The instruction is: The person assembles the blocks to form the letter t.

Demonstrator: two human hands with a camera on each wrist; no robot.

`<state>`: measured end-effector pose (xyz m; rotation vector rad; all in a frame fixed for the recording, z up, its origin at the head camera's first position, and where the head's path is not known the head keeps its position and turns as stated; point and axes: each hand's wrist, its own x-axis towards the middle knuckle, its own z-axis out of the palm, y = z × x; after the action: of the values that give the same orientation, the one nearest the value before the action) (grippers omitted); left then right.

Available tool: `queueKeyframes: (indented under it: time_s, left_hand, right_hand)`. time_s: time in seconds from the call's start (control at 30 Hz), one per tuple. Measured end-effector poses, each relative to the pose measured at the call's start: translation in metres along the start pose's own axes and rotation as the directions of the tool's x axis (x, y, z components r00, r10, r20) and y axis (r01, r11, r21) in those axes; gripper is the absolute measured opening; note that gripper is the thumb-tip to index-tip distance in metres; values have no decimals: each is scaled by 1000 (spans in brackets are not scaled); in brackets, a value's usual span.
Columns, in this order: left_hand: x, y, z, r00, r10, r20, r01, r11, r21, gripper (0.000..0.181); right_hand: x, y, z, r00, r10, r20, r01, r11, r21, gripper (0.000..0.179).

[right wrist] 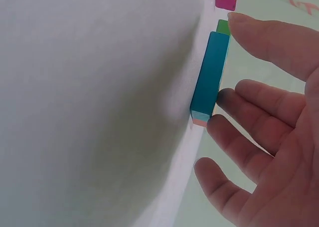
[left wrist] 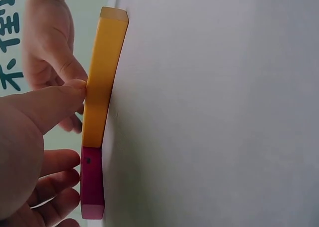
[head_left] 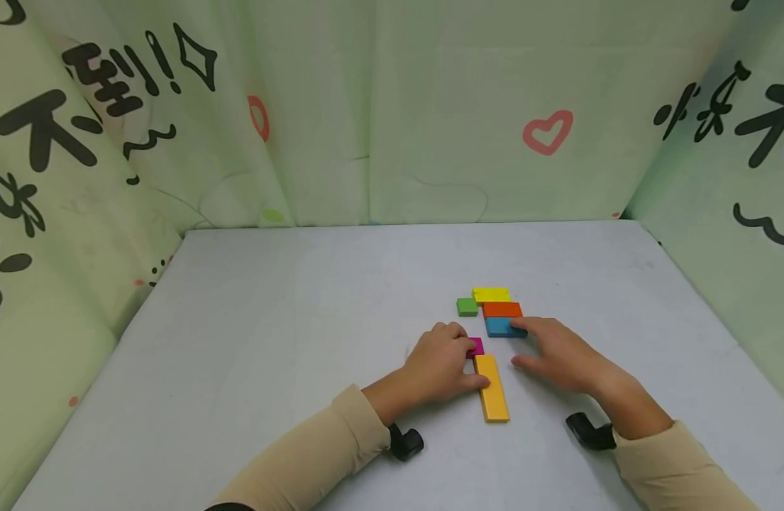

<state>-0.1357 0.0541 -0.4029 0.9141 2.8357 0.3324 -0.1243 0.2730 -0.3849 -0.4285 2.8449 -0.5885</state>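
While the relaxed left hand [head_left: 438, 363] merely touches orange [left wrist: 103, 77] and magenta [left wrist: 92, 179] blocks, the spread right hand [head_left: 560, 355] a blue block [right wrist: 210, 72], aligning apparently needs nudges.

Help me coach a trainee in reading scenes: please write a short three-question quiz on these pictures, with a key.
1. How many blocks show in the head view?
2. Which block does the left grip touch with its thumb?
3. True or false: in the head view, the orange-red block lies between the yellow block and the blue block.

Key
1. Six: those three, plus the green block, the magenta block and the amber block.
2. The amber block.
3. True.
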Motion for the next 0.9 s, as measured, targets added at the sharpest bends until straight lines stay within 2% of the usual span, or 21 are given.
queueKeyframes:
  time_s: [0.3,0.5,0.73,0.9]
  left_hand:
    - [1,0,2,1000,5,-5,-5,1000,15,57]
    - [1,0,0,1000,3,-4,-3,1000,25,57]
    - [1,1,0,1000,15,11,-15,1000,26,56]
    - [1,0,0,1000,12,7,-12,999,34,56]
  right_hand:
    - [0,0,0,1000,9,-11,-9,1000,-12,60]
    - [8,-1,-3,999,29,-37,-30,999,-34,59]
    - [13,0,-2,999,48,-9,-48,998,-27,55]
    - [14,1,-2,998,56,-40,-57,998,-34,50]
